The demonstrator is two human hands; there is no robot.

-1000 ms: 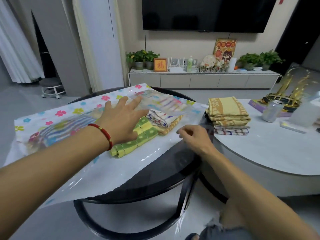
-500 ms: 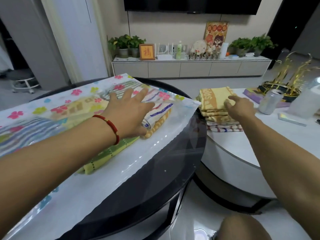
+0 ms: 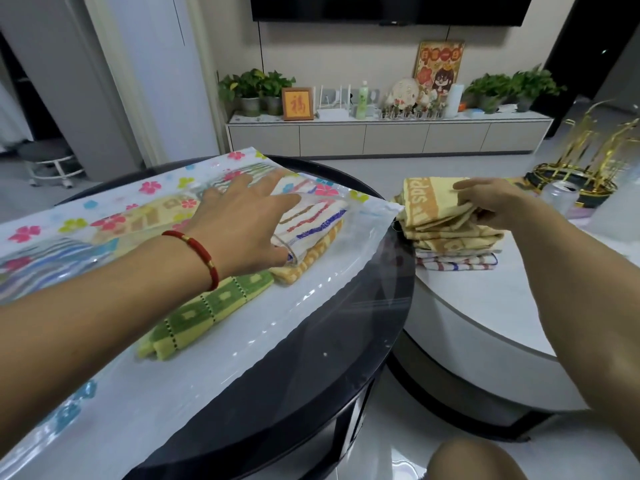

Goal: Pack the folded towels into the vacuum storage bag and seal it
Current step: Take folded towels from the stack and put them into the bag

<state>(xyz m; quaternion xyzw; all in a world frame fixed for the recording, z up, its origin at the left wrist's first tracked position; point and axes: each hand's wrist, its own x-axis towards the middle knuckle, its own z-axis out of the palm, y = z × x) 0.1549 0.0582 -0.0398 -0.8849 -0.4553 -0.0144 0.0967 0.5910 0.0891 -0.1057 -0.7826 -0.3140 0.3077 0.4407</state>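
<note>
Left hand, fingers spread flat, presses the clear flower-printed vacuum storage bag over folded towels. Right hand pinches the top yellow folded towel of the stack.

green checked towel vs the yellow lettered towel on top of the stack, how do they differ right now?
Place: the green checked towel lies on the vacuum bag on the black table; the yellow lettered towel tops a stack on the white table.
Contact: the right hand grips the yellow one's edge; the left hand rests beside the green one, on other towels.
Pattern: green has squares, yellow has brown letters.
Both are folded.
</note>
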